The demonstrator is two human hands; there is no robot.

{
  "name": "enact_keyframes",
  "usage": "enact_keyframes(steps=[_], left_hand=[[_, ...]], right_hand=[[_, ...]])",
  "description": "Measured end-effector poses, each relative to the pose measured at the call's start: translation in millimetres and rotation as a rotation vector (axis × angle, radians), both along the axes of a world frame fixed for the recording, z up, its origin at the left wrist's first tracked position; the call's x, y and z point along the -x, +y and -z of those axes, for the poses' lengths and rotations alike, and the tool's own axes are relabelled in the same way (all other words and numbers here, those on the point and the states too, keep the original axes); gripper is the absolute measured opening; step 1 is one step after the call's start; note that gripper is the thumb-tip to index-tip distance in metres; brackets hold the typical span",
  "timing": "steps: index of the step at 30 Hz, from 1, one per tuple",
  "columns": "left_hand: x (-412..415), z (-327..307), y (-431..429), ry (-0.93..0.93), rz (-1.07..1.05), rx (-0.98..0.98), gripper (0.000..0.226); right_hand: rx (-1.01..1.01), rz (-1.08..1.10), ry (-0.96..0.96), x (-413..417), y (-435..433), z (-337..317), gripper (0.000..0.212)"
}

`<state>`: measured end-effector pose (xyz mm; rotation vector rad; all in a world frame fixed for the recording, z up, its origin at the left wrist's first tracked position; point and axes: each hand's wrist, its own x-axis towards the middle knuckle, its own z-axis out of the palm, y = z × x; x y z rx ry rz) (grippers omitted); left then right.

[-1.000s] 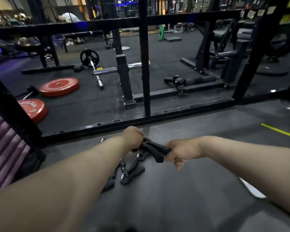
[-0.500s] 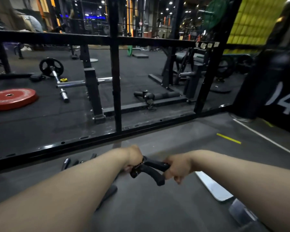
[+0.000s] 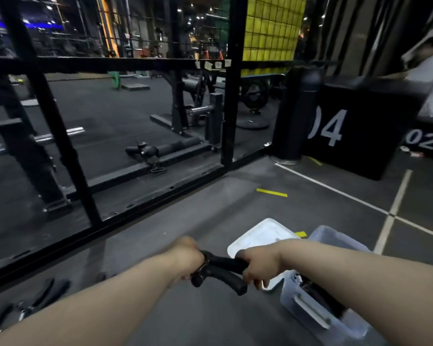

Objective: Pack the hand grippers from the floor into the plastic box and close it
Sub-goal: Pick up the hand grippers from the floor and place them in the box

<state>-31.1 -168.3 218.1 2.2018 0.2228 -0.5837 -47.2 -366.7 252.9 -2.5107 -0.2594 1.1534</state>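
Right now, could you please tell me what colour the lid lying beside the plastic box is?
White; the lid shows best in the head view.

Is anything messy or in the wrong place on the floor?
Yes. A few hand grippers lie scattered on the floor at lower left, not yet in the plastic box. Its white lid lies off beside it. Nothing looks broken or spilled.
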Motion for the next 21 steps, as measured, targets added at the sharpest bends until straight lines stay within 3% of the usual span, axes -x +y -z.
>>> enact_keyframes(steps=[10, 13, 21], left_hand=[[-7, -5, -70, 0.095, 0.037, -0.039, 0.017], [-8, -7, -88, 0.131, 0.11, -0.082, 0.027], [-24, -26, -131, 0.122, 0.335, -0.288, 0.014]], right_hand=[[0.005, -0.01, -0.03, -15, -68, 7, 0.012], [0.011, -0.029, -0.012, -23, -90, 12, 0.017], [0.062, -0.117, -0.088, -49, -138, 11, 0.024]])
